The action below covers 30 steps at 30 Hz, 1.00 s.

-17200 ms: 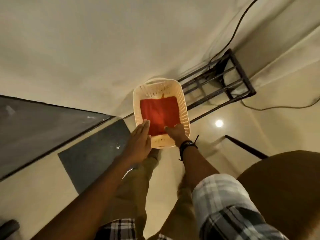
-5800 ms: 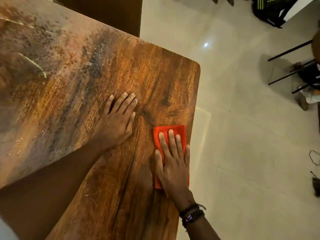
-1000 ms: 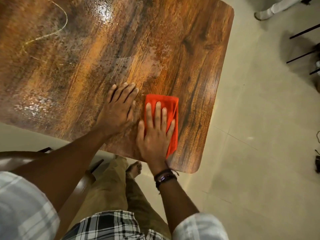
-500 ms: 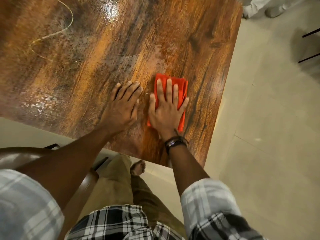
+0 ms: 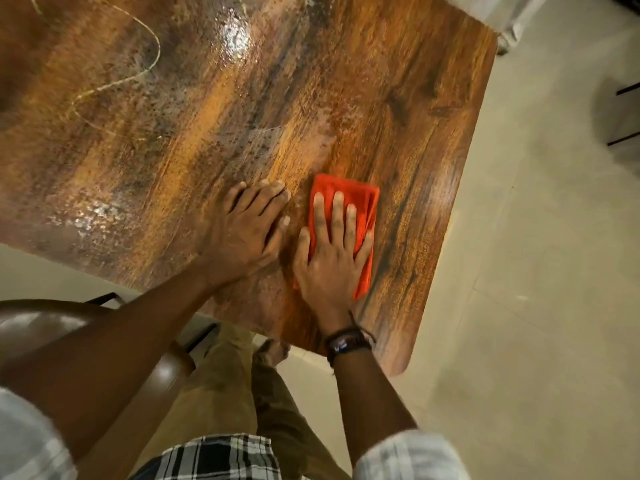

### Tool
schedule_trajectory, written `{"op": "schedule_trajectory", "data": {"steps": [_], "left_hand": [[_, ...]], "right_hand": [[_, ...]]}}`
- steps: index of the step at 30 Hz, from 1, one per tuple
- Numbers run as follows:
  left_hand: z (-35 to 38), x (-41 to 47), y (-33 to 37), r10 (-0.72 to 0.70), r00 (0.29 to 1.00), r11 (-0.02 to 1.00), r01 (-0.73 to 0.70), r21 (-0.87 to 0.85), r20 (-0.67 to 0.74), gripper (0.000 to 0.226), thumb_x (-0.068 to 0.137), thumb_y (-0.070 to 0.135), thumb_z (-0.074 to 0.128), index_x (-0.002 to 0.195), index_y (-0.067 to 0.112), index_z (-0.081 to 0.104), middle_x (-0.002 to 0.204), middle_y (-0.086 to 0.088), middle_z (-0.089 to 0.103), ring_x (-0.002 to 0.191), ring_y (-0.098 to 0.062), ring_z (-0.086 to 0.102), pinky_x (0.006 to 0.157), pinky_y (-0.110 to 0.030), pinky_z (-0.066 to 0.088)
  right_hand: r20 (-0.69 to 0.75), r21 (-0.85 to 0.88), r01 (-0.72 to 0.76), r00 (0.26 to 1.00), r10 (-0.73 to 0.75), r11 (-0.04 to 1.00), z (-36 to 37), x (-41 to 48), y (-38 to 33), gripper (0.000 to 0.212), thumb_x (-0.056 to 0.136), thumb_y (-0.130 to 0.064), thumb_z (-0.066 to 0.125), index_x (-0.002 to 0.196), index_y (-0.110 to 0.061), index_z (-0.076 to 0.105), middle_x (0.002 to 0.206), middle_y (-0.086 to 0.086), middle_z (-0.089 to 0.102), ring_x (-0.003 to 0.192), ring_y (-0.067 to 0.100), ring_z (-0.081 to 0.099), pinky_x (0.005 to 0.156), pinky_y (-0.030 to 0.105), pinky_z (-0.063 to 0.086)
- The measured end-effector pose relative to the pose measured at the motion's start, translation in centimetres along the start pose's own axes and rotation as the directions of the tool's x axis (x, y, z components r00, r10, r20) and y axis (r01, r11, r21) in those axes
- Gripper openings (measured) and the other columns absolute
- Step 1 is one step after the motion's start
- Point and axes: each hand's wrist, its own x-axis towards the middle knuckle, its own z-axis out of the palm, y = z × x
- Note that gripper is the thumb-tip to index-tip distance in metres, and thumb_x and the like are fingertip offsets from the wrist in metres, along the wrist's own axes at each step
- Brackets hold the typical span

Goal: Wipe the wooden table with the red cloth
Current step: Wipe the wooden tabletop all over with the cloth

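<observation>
The folded red cloth lies flat on the wooden table, near its right end and close to the near edge. My right hand presses down on the cloth with straight, spread fingers and covers its lower left part. My left hand lies flat on the bare wood just left of the cloth, fingers straight and together. The tabletop looks wet and streaky left of my hands and further back.
A brown chair stands at the lower left, under the table's near edge. Pale tiled floor stretches to the right. Dark metal legs of other furniture show at the right edge.
Over the last second my right hand slid the cloth away from me, then back toward the near edge. My left hand stayed planted beside it.
</observation>
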Motion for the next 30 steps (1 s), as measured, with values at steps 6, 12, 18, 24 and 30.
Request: {"op": "schedule_trajectory", "data": {"steps": [6, 12, 18, 24, 30], "left_hand": [[-0.8, 9.8, -1.6, 0.018, 0.996, 1.000, -0.018, -0.005, -0.088, 0.039, 0.102, 0.034, 0.038, 0.122, 0.006, 0.056, 0.124, -0.015, 0.058, 0.114, -0.034, 0.049, 0.097, -0.047, 0.034], [1.5, 15.6, -3.9, -0.044, 0.999, 0.999, 0.043, -0.029, -0.009, 0.054, 0.105, 0.036, 0.027, 0.147, 0.007, 0.043, 0.154, -0.011, 0.042, 0.145, -0.030, 0.033, 0.118, -0.051, 0.023], [2.3, 16.0, -4.1, 0.000, 1.000, 1.000, 0.000, 0.011, 0.005, 0.051, 0.104, 0.033, 0.030, 0.148, 0.010, 0.043, 0.156, -0.008, 0.040, 0.147, -0.028, 0.031, 0.119, -0.051, 0.024], [1.7, 15.8, -3.9, -0.005, 0.997, 1.000, 0.005, 0.003, 0.075, 0.055, 0.102, 0.033, 0.026, 0.150, 0.010, 0.039, 0.158, -0.008, 0.037, 0.149, -0.028, 0.027, 0.119, -0.054, 0.023], [1.5, 15.8, -4.0, -0.001, 0.996, 1.000, 0.000, 0.010, 0.087, 0.055, 0.101, 0.032, 0.026, 0.150, 0.010, 0.039, 0.158, -0.009, 0.037, 0.148, -0.028, 0.029, 0.119, -0.052, 0.022]], "right_hand": [[0.011, -0.031, -0.018, 1.000, 0.019, 0.999, -0.2, 1.9, 1.0, 0.058, 0.101, -0.052, 0.034, 0.157, -0.039, 0.022, 0.167, -0.008, 0.016, 0.155, 0.016, 0.011, 0.124, 0.054, 0.006], [0.016, 0.004, -0.101, 0.995, 0.101, 0.995, -0.9, 12.5, 1.0, 0.059, 0.102, -0.055, 0.029, 0.158, -0.041, 0.014, 0.168, -0.009, 0.005, 0.156, 0.017, -0.001, 0.121, 0.058, -0.008], [0.008, 0.035, -0.164, 0.987, 0.164, 0.986, -1.5, 22.1, 1.0, 0.058, 0.103, -0.054, 0.031, 0.158, -0.041, 0.016, 0.168, -0.009, 0.005, 0.156, 0.018, -0.001, 0.121, 0.060, -0.006], [0.006, 0.071, -0.105, 0.994, 0.105, 0.992, -1.5, 21.6, 1.1, 0.052, 0.106, -0.046, 0.031, 0.157, -0.041, 0.021, 0.168, -0.008, 0.010, 0.156, 0.017, 0.003, 0.123, 0.054, -0.004], [0.003, 0.062, 0.000, 1.000, 0.000, 0.998, -0.4, 9.6, -0.9, 0.052, 0.105, -0.045, 0.033, 0.156, -0.042, 0.022, 0.168, -0.010, 0.011, 0.155, 0.013, 0.003, 0.125, 0.047, -0.004]]}}
